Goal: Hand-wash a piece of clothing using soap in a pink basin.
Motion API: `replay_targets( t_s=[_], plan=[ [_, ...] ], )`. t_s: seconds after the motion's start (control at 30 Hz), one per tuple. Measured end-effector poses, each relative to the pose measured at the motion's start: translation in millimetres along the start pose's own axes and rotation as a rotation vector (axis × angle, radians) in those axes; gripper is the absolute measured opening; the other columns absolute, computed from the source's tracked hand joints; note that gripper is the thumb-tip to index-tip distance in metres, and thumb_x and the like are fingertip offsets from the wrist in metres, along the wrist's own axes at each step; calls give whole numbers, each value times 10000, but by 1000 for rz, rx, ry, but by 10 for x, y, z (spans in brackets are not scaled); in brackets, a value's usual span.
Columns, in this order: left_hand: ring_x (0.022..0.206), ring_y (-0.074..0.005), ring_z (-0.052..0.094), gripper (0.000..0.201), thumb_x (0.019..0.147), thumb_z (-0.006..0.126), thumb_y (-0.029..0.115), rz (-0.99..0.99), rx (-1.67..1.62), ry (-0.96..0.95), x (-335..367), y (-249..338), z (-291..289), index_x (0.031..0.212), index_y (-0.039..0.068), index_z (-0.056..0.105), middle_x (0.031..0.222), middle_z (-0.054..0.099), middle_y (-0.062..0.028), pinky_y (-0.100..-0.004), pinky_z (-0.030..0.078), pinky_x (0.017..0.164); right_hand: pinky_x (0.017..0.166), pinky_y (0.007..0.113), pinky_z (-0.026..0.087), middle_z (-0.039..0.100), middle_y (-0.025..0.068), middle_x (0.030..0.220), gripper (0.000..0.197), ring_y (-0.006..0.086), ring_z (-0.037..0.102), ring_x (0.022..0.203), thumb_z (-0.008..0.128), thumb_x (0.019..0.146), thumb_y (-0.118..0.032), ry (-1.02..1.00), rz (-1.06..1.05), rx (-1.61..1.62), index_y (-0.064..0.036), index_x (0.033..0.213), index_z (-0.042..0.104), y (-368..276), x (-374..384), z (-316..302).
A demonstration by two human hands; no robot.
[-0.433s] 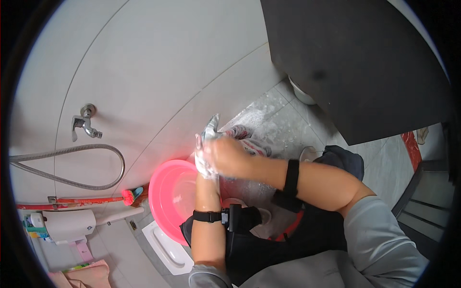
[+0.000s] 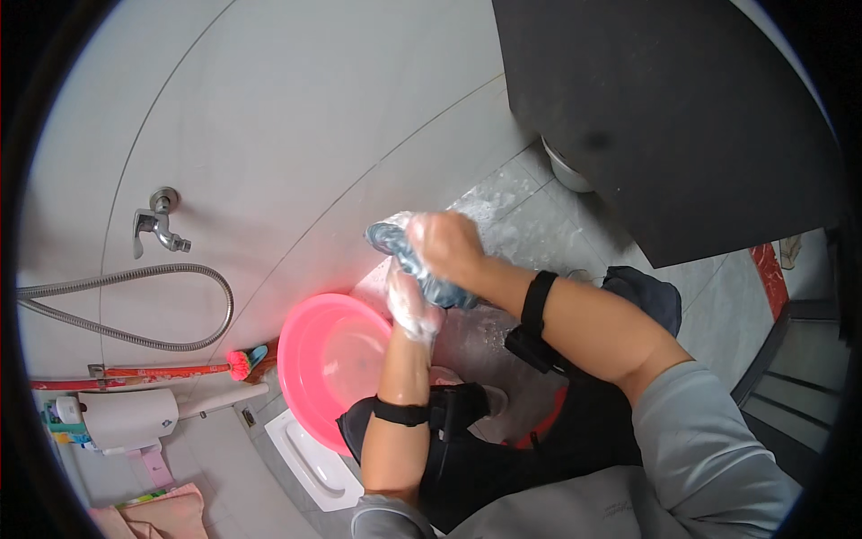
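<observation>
A wet, soapy dark blue-grey cloth (image 2: 388, 239) is bunched between my hands, with white suds along it; I cannot make out what kind of garment it is. My right hand (image 2: 445, 242) is closed round its upper part and smeared by motion. Just below, my foam-covered left hand (image 2: 409, 303) grips the same cloth, its fingers partly hidden. Part of the cloth hangs down to the right under my right hand. Left of my forearms stands a round pink basin (image 2: 296, 346).
A metal tap (image 2: 160, 225) and a flexible hose (image 2: 215, 305) are on the left wall. A white squat toilet (image 2: 314, 467) lies below the basin. Suds spread over the tiled floor (image 2: 512, 202). A large dark panel (image 2: 664, 117) stands upper right, dark fabric (image 2: 642, 301) below it.
My right hand has moved up and slightly right, and my left hand right. More of the blue-grey cloth shows now, while the patterned fabric behind my hands is no longer seen.
</observation>
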State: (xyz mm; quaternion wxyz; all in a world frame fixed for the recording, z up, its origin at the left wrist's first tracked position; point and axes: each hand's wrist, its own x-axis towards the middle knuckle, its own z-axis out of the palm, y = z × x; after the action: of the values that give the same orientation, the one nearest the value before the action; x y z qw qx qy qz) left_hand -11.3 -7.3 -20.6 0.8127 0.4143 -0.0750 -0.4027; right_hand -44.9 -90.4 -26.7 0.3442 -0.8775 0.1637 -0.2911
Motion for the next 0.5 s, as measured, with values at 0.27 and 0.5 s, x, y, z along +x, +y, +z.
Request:
replay_targets(
  t_s=[0.27, 0.5],
  plan=[
    [997, -236, 627, 352, 979, 369, 281, -30, 146, -31, -116, 266, 135, 1108, 20, 568, 1071, 642, -116, -369, 508, 879, 601, 480, 489, 614, 207, 661, 285, 425, 599, 642, 570, 874, -316, 17, 254, -18, -58, 773, 637, 37, 216, -116],
    [1041, -250, 612, 254, 955, 440, 145, -242, -53, 31, 145, 441, -95, 1162, 25, 528, 1125, 620, -114, -415, 490, 927, 777, 422, 505, 675, 191, 920, 506, 315, 661, 840, 642, 857, -466, -88, 759, 506, 4, 1045, 643, -168, 334, -414]
  ],
)
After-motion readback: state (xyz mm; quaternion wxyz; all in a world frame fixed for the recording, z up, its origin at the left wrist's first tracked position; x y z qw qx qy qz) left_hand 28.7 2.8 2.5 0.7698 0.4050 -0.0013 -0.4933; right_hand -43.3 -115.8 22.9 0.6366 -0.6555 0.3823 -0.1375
